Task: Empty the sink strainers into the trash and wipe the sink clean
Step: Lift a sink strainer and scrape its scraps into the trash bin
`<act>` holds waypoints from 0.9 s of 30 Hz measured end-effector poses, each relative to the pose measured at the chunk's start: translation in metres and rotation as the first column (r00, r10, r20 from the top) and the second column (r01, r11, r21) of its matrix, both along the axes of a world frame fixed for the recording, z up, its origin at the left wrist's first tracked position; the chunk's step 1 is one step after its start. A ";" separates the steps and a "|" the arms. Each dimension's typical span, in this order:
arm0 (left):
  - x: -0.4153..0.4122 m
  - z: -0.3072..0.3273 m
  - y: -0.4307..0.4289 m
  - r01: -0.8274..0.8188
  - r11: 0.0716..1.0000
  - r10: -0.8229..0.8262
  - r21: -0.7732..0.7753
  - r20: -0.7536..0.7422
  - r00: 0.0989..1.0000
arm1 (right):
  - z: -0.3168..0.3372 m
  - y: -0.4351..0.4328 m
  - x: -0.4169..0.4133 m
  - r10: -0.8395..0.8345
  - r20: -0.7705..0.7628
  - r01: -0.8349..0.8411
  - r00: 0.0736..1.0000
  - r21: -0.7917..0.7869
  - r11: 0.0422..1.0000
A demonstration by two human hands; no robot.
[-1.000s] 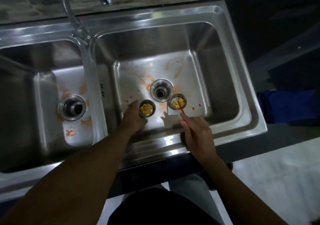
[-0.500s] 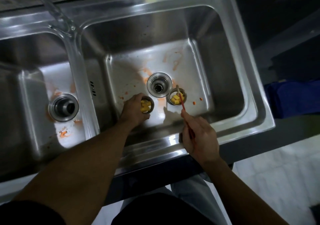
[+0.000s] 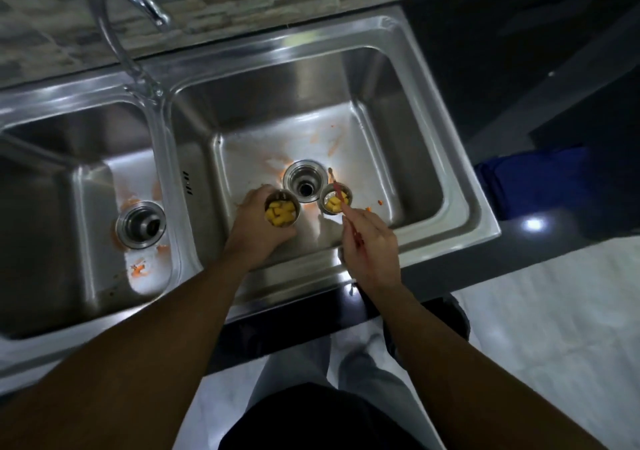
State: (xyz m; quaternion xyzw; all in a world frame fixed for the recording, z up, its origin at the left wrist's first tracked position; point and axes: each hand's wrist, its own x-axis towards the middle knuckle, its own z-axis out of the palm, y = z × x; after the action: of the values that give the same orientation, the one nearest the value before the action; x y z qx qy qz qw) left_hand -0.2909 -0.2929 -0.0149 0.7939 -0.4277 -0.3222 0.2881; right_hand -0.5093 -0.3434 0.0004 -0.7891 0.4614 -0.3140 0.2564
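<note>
A steel double sink (image 3: 450, 159) has orange smears on both basin floors. My left hand (image 3: 258, 230) grips a metal strainer cup (image 3: 281, 209) full of yellow food bits, lifted a little above the right basin floor. A second strainer cup (image 3: 335, 200) with yellow bits stands beside the open right drain (image 3: 304, 181). My right hand (image 3: 370, 245) pinches a thin red stick (image 3: 341, 195) whose tip reaches into that second cup. The left basin's drain (image 3: 140, 224) sits uncovered.
A chrome faucet (image 3: 117, 30) arches over the divider between the basins. Orange scraps (image 3: 138, 269) lie in the left basin and small bits (image 3: 380, 203) in the right. A blue bin (image 3: 540, 186) stands low at the right beside the dark counter (image 3: 519, 51).
My left hand has closed round the left strainer cup and raised it slightly. The right hand keeps the red stick in the other cup. The camera view has shifted.
</note>
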 end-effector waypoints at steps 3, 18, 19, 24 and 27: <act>-0.030 0.028 -0.005 0.001 0.995 0.000 -0.098 0.007 1.000 | 0.018 -0.006 -0.024 -0.178 0.162 0.151 0.971 0.165 0.975; -0.291 0.084 -0.029 0.337 0.896 -0.373 -0.287 -0.076 0.925 | 0.066 0.045 -0.282 -0.664 0.401 0.599 0.631 0.291 0.746; -0.307 0.082 -0.029 0.359 0.890 -0.396 -0.280 -0.087 0.914 | 0.062 0.052 -0.295 -0.683 0.395 0.613 0.614 0.306 0.728; -0.374 0.049 -0.029 0.457 0.864 -0.481 -0.211 -0.077 0.873 | 0.035 0.083 -0.352 -0.767 0.283 0.678 0.576 0.358 0.642; -0.401 0.016 -0.030 0.553 0.828 -0.560 -0.095 -0.078 0.825 | 0.015 0.099 -0.383 -0.777 0.193 0.692 0.599 0.362 0.624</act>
State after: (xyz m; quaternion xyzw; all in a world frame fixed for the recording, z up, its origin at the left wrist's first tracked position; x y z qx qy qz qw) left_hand -0.6917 -0.3229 0.0013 0.6069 -0.6360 -0.4175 0.2300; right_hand -0.8923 -0.2440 0.0151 -0.4222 0.7323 -0.4589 0.2735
